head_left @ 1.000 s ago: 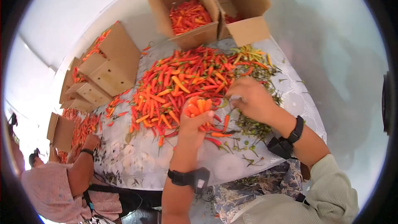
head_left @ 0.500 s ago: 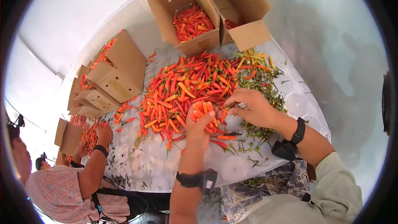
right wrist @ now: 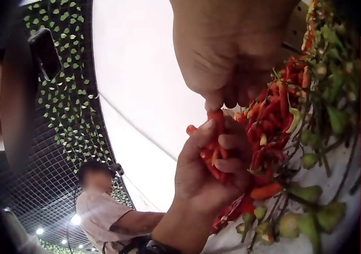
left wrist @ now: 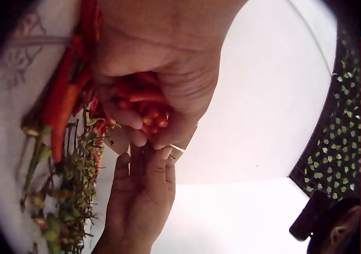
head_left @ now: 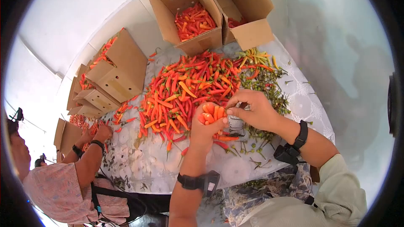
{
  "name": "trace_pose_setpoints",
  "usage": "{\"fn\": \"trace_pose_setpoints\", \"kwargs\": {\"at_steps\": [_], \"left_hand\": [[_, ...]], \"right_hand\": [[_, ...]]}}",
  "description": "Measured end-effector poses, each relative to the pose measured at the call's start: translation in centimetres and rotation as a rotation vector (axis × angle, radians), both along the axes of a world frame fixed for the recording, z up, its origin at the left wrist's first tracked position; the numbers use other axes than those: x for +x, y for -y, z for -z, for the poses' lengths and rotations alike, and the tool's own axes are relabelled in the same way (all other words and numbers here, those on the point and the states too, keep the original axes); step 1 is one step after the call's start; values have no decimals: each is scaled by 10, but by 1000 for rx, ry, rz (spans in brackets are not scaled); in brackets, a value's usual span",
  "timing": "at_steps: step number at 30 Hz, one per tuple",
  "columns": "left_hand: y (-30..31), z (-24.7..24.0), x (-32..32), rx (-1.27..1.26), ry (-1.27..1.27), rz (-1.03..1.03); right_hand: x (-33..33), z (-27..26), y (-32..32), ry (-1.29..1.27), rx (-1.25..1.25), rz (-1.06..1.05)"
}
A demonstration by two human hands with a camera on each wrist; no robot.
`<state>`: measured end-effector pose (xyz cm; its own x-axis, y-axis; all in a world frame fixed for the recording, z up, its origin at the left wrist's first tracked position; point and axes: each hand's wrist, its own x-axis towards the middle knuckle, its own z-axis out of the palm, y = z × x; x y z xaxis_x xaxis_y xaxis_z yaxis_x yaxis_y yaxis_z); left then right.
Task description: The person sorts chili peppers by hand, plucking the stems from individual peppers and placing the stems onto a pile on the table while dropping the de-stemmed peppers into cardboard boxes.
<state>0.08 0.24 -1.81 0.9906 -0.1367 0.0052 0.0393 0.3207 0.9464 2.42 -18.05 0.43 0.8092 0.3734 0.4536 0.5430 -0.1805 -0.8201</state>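
Observation:
In the head view my left hand (head_left: 203,129) grips a bunch of red-orange chili peppers (head_left: 209,117), their blunt ends up beside the thumb. My right hand (head_left: 256,109) meets it from the right, thumb and forefinger pinching at the stem end of a chili. From the right wrist, that red chili (right wrist: 216,118) stands up out of the left hand's bunch, right at the right fingertips. The left wrist view has both hands' fingertips close together below the bunch. Behind the hands lies a big heap of red and orange chilies (head_left: 185,86).
Green stems (head_left: 269,90) are strewn along the right side, with pale yellow-green chilies (head_left: 252,56) behind. Open cardboard boxes (head_left: 198,44) with chilies stand at the back, more boxes (head_left: 122,69) at the left. Another person (head_left: 75,172) works at the table's left end.
My right hand has come leftward from the stem pile to the left hand's bunch. A single chili seen between the hands half a second ago now stands in with the bunch.

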Motion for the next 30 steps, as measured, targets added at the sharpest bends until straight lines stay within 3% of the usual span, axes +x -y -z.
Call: {"fn": "trace_pose_setpoints", "kwargs": {"at_steps": [7,16,19,22,25,28,30], "left_hand": [[4,-5,-2,80,3,4],[0,-4,-4,31,-5,100],[0,-2,-4,-19,-15,89],[-2,-2,-3,-115,-51,42],[-10,-11,-3,-261,-90,7],[-17,-10,1,-392,-58,-39],[-19,-6,2,-440,-60,-36]], "right_hand": [[6,8,1,-140,38,-64],[12,13,7,-793,260,-287],[10,16,4,-1004,454,-325],[12,14,4,-986,659,-211],[23,7,14,-543,440,250],[30,11,15,17,164,438],[20,9,9,153,-54,405]]}}
